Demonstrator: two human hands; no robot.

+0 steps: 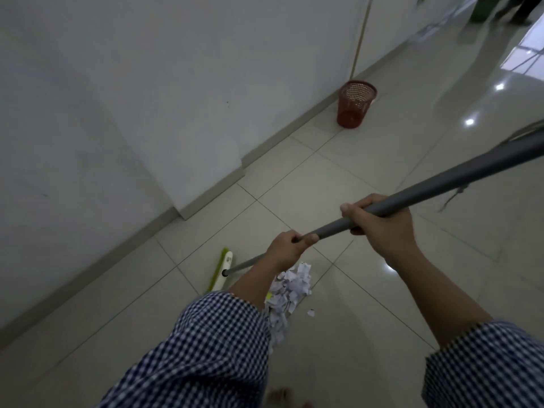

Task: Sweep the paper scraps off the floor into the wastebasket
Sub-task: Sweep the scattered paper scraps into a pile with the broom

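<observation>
Left hand [290, 248] and right hand [379, 223] both curled round grey broom handle [441, 184], left lower. Broom head [222, 272] on floor [368, 160], beyond left hand. Paper scraps [290, 287] heaped just beneath left hand. Red wastebasket [356, 104] well ahead of hands, near wall [147, 83].

I see two bare hands, the left hand [290, 248] and the right hand [379, 228], each with a bare forearm behind it. Behind the left hand's forearm is the left sleeve [212, 348], loose and creased, in a small dark-blue-and-white check. The right sleeve [485, 366], behind the right hand, has the same check.
</observation>
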